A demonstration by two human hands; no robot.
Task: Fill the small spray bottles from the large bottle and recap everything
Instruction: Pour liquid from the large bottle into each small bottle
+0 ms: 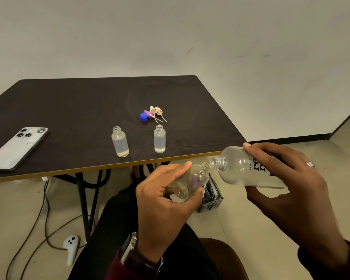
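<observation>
My right hand (pixel 287 184) grips the large clear bottle (pixel 242 168), tipped on its side with its open neck pointing left. My left hand (pixel 166 195) holds a small clear spray bottle (pixel 190 182), tilted so its mouth meets the large bottle's neck, in front of the table's near edge. Two more small bottles (pixel 120 141) (pixel 159 139) stand upright and uncapped on the dark table (pixel 69 110), each with liquid inside. Behind them lie a blue cap (pixel 143 117) and three spray tops (pixel 155 113) with dip tubes.
A phone (pixel 16 148) lies face down at the table's left front. On the floor under the table are cables (pixel 45 219), a white controller (pixel 71 249) and a grey slotted box (pixel 211 197). My dark-trousered legs are below my hands.
</observation>
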